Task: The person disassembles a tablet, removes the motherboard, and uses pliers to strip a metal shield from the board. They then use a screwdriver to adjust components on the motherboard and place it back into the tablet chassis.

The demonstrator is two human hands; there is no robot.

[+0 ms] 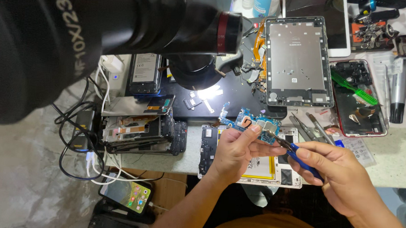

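Blue circuit board [252, 124], held above the desk [393, 154] over an opened phone [251, 164]. Left hand [233, 149]: fingers clamped on the board's near edge. Right hand [342, 175]: fingers closed around blue-handled pliers [297, 157], whose tip meets the board's right end. Beyond the board lies a grey tablet frame [299, 61]; left of the board, stacked phone parts [140, 129]; above it, a black microscope [125, 24].

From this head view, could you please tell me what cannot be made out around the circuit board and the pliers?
- Circuit board: its lower edge is hidden by the left hand.
- Pliers: the tips on the board are too small to judge; the blue handles vanish inside the right hand.
- Opened phone: largely covered by both hands.
- Microscope: blurred, cut off at the top-left edge, blocking the bench behind.
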